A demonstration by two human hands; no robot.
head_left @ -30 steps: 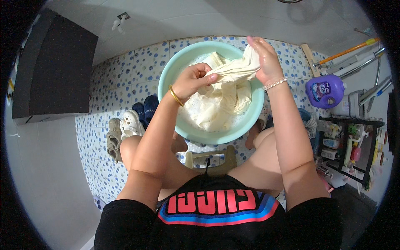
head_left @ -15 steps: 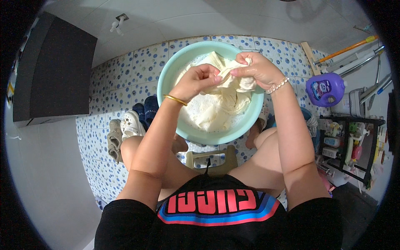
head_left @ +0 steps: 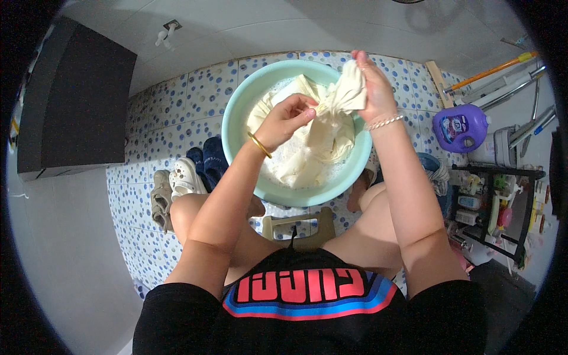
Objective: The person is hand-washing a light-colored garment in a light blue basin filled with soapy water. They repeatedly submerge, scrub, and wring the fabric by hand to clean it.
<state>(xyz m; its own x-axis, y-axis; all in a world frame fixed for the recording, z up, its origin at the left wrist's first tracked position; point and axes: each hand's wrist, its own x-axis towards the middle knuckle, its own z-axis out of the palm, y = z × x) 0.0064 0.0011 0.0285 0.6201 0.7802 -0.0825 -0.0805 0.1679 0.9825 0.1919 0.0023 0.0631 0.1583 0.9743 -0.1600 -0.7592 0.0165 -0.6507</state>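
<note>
- The floor (head_left: 207,97) is pale tile with scattered blue and grey dots, bounded at the far side by a light wall (head_left: 248,32) with a white tap (head_left: 164,38).
- On the left, a dark cabinet (head_left: 77,94) juts in; below it sit a greyish shoe (head_left: 160,201), a white clog (head_left: 186,177) and dark blue slippers (head_left: 213,160).
- On the right are a wooden strip (head_left: 438,86), an orange pole (head_left: 491,75), a purple bottle (head_left: 447,125) and a crowded black rack (head_left: 500,171).
- The pale green basin (head_left: 235,118) is on the floor in front of the person, with a stool (head_left: 324,228) just beyond its near rim.
- Cream cloth (head_left: 307,151) lies in the basin amid foam; one bunched part rises above the far right of it.
- The right hand (head_left: 376,92) is clamped on that raised bunch, fingers pointing up, near the right rim.
- The left hand (head_left: 287,121) is over the basin, thumb and fingertips at the bunch's edge; whether they pinch it, I cannot tell.
- The far rim is near the wall, with a narrow band of tile between; wider gaps run left toward the cabinet and right toward the bottle.
- The knees flank the near rim, and both forearms cross the basin's edge.
</note>
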